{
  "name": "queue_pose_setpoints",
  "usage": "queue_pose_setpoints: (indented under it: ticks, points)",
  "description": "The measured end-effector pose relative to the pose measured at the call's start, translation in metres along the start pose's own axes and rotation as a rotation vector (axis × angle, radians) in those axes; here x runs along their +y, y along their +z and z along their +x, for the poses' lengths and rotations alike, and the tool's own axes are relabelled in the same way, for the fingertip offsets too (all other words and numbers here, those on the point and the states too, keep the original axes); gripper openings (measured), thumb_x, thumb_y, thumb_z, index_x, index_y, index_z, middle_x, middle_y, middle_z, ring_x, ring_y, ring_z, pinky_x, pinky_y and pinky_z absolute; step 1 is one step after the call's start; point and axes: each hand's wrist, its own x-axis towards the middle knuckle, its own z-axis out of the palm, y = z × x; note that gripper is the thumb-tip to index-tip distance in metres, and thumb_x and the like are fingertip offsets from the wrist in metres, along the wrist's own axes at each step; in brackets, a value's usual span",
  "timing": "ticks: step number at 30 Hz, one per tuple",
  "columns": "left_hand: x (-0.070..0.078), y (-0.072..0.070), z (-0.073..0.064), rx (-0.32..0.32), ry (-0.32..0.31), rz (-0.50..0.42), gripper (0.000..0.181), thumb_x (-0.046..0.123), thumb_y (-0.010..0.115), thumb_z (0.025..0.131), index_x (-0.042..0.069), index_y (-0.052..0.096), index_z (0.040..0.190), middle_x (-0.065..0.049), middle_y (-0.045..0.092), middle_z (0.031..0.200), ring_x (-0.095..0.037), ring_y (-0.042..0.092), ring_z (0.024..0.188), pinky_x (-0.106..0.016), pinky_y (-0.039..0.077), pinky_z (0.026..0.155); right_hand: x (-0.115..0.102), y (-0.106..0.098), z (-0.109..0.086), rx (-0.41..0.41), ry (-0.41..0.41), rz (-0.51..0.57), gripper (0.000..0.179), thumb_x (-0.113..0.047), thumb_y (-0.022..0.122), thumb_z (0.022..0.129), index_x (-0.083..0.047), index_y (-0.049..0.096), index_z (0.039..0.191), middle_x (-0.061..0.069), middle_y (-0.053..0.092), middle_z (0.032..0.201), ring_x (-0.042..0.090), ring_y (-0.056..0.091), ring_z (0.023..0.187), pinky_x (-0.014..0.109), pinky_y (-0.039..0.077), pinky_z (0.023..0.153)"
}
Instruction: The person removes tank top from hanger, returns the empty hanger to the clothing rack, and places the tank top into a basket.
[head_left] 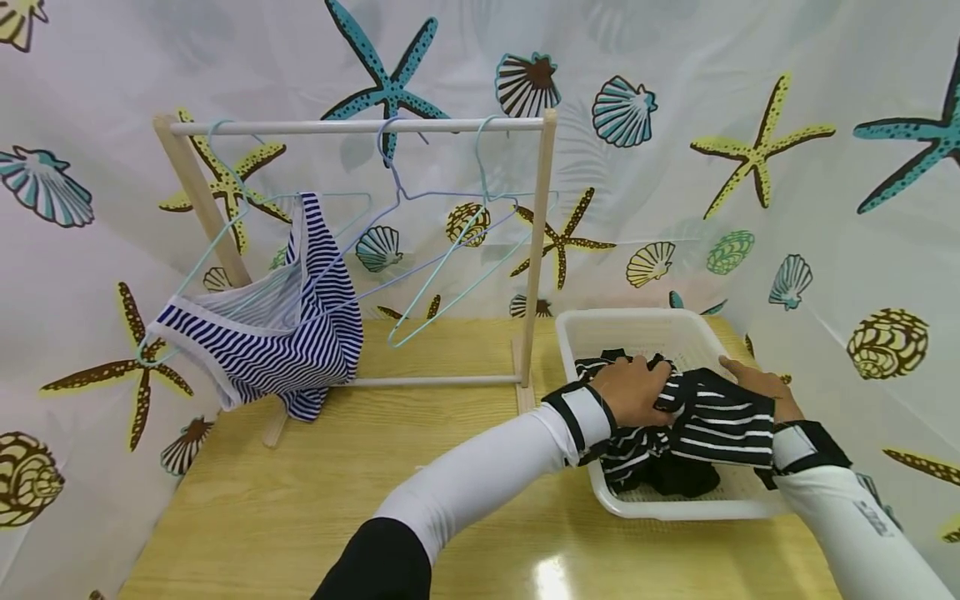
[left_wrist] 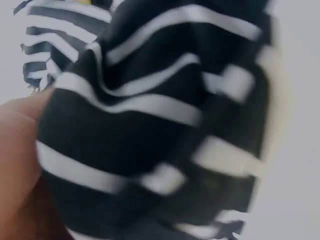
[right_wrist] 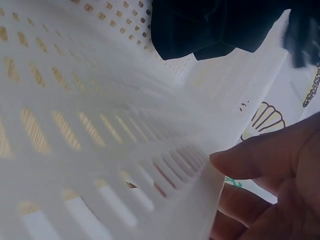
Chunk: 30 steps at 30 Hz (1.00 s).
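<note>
While a small grey mark on the white right sleeve looks like printing, it is too small and faint to read. The left hand has its fingers curled into a black-and-white striped cloth, clamped on it above the white plastic basket. From that grip the cloth spreads to the person's right, its free part passing in front of the right wrist; the left wrist view shows its folds close up and partly blurred, next to the hand. The right hand pinches the basket's right rim, thumb on the inner side and fingers outside, beside the slotted wall. More striped fabric and a plain black piece lie in the basket below the left hand. Left of the basket, a wooden rack carries a blue-and-white striped garment at its left end, and a lavender hanger and a mint hanger hang farther right along the bar.
</note>
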Motion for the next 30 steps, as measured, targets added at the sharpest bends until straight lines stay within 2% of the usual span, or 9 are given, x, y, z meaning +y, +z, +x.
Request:
queue_pose_setpoints:
  ticks: [3, 6, 8, 12, 16, 18, 21, 25, 30]
  points:
    - [-0.001, 0.001, -0.004, -0.036, -0.051, 0.01, 0.08, 0.064, 0.065, 0.08, 0.031, 0.033, 0.145, -0.005, 0.051, 0.126, -0.022, 0.056, 0.103, -0.031, 0.049, 0.068, -0.003, 0.002, -0.001, 0.036, 0.004, 0.006, 0.063, -0.015, 0.062, 0.085, 0.011, 0.037, 0.137, 0.044, 0.049, 0.118, 0.061, 0.052, 0.099, 0.062, 0.045, 0.08]
    - [0.0, 0.0, -0.006, -0.06, -0.083, 0.002, 0.096, 0.07, 0.064, 0.076, 0.04, 0.015, 0.153, -0.008, 0.033, 0.147, -0.03, 0.043, 0.126, -0.041, 0.048, 0.085, -0.007, 0.006, -0.003, 0.103, 0.006, 0.013, 0.064, -0.003, 0.061, 0.076, 0.011, 0.041, 0.135, 0.043, 0.052, 0.113, 0.055, 0.057, 0.084, 0.059, 0.047, 0.07]
    - [0.0, -0.001, -0.008, -0.077, -0.093, -0.003, 0.102, 0.073, 0.063, 0.074, 0.042, 0.008, 0.153, -0.008, 0.02, 0.156, -0.035, 0.03, 0.138, -0.051, 0.042, 0.096, -0.008, 0.008, -0.004, 0.134, 0.002, 0.011, 0.065, 0.002, 0.058, 0.071, 0.011, 0.043, 0.133, 0.043, 0.053, 0.112, 0.048, 0.058, 0.073, 0.056, 0.046, 0.064]
    - [0.0, -0.002, -0.011, -0.116, -0.093, -0.006, 0.107, 0.078, 0.06, 0.072, 0.045, -0.001, 0.153, -0.008, 0.006, 0.161, -0.036, 0.015, 0.144, -0.061, 0.03, 0.102, -0.009, 0.009, -0.004, 0.151, 0.011, 0.01, 0.066, 0.004, 0.056, 0.069, 0.012, 0.043, 0.133, 0.043, 0.053, 0.111, 0.039, 0.055, 0.064, 0.052, 0.045, 0.058]
    - [-0.002, 0.0, -0.015, -0.121, -0.095, 0.016, 0.109, 0.083, 0.056, 0.069, 0.047, -0.007, 0.151, -0.007, 0.003, 0.161, -0.036, 0.011, 0.145, -0.063, 0.028, 0.103, -0.01, 0.008, -0.005, 0.147, 0.019, 0.012, 0.066, 0.004, 0.056, 0.069, 0.012, 0.042, 0.133, 0.043, 0.052, 0.111, 0.038, 0.054, 0.065, 0.052, 0.045, 0.058]
    - [-0.002, 0.001, -0.017, -0.11, -0.098, 0.033, 0.106, 0.085, 0.052, 0.07, 0.048, -0.007, 0.15, -0.007, 0.003, 0.161, -0.035, 0.01, 0.145, -0.064, 0.027, 0.103, -0.011, 0.007, -0.005, 0.142, 0.024, 0.014, 0.066, 0.004, 0.055, 0.069, 0.012, 0.042, 0.134, 0.043, 0.053, 0.111, 0.037, 0.053, 0.063, 0.05, 0.044, 0.057]
    - [-0.002, 0.004, -0.021, -0.103, -0.125, 0.034, 0.092, 0.087, 0.039, 0.076, 0.053, -0.006, 0.148, -0.002, 0.001, 0.162, -0.032, 0.008, 0.146, -0.065, 0.022, 0.105, -0.012, 0.007, -0.006, 0.134, 0.03, 0.02, 0.067, 0.004, 0.056, 0.069, 0.012, 0.041, 0.134, 0.043, 0.053, 0.11, 0.036, 0.051, 0.063, 0.049, 0.044, 0.057]
    - [-0.001, 0.005, -0.028, -0.104, -0.157, 0.005, 0.074, 0.084, 0.022, 0.082, 0.057, -0.008, 0.144, 0.005, -0.001, 0.162, -0.027, 0.005, 0.147, -0.065, 0.014, 0.107, -0.012, 0.008, -0.006, 0.132, 0.026, 0.021, 0.067, 0.004, 0.057, 0.069, 0.011, 0.042, 0.134, 0.043, 0.052, 0.112, 0.041, 0.055, 0.068, 0.054, 0.045, 0.06]
    - [-0.007, 0.004, -0.034, -0.098, -0.153, -0.012, 0.071, 0.084, 0.019, 0.083, 0.058, -0.01, 0.143, 0.004, -0.004, 0.162, -0.028, 0.002, 0.147, -0.068, 0.009, 0.107, -0.012, 0.006, -0.007, 0.149, 0.014, 0.013, 0.066, 0.003, 0.055, 0.069, 0.011, 0.042, 0.133, 0.044, 0.051, 0.113, 0.048, 0.057, 0.076, 0.057, 0.045, 0.064]
